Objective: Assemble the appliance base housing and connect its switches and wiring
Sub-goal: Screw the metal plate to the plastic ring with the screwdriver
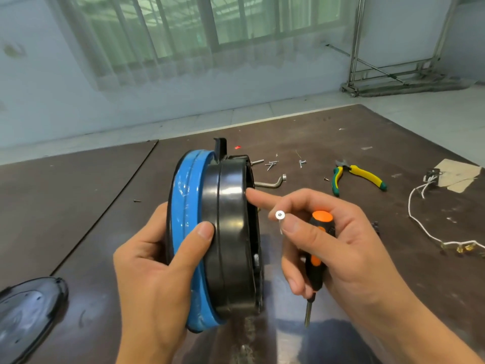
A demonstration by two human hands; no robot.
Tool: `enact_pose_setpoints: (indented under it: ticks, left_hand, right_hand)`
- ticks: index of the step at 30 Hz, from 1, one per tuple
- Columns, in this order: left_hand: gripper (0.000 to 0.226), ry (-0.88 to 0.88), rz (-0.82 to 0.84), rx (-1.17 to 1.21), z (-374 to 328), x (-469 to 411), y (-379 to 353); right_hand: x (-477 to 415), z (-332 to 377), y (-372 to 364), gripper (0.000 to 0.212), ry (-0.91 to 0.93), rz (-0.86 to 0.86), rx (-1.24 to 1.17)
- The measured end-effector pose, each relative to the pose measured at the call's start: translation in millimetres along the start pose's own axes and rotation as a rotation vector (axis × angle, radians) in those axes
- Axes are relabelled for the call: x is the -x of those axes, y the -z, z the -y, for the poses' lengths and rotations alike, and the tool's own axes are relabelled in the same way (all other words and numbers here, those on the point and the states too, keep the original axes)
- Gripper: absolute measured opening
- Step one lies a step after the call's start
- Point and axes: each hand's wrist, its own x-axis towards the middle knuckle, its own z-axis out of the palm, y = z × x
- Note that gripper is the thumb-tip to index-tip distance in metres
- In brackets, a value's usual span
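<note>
From the head camera we see the round housing (pixel 231 232) standing on its edge on the dark table (pixel 341 132), close in front of us, its black shell turned to the right and its blue ring (pixel 183 206) to the left. Our left hand (pixel 154 264) grips the housing from the left: the thumb lies across the blue ring with its tip at the seam of the black shell, and the other fingers wrap round the far side, out of sight. Our right hand (pixel 341 240) is just right of the housing. Its forefinger is stretched out and touches the black rim, a small silver screw (pixel 280 215) is pinched at the thumb tip with its head toward us, and the remaining fingers curl round the orange and black screwdriver (pixel 319 232), whose shaft points down at the table. Behind the housing lie a few loose screws (pixel 271 164) and a bent metal key (pixel 270 183). Farther right are the yellow and green pliers (pixel 359 177), then white wires (pixel 420 222) with brass ends and a scrap of cardboard (pixel 456 174). A dark glossy cover (pixel 26 311) lies at the lower left edge.
</note>
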Motion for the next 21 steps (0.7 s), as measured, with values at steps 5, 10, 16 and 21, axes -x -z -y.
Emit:
enact_pose_setpoints:
  ticks: [5, 10, 16, 21]
  left_hand:
    - [0.028, 0.027, -0.039, 0.055, 0.2, -2.3, 2.4]
    - [0.016, 0.101, -0.059, 0.238, 2.2, -1.4, -0.8]
    - [0.023, 0.043, -0.058, 0.127, 0.2, 0.3, -6.4]
    - [0.020, -0.154, 0.019, -0.135, -14.9, 3.6, -8.3]
  right_hand:
    - [-2.2, 0.0, 2.2, 0.007, 0.011, 0.006, 0.023]
    - [-1.9, -0.9, 1.5, 0.008, -0.002, -0.016, 0.034]
    - [-0.7, 0.0, 1.3, 0.007, 0.016, -0.008, 0.029]
    - [-1.4, 1.2, 1.7, 0.007, 0.028, -0.051, -0.001]
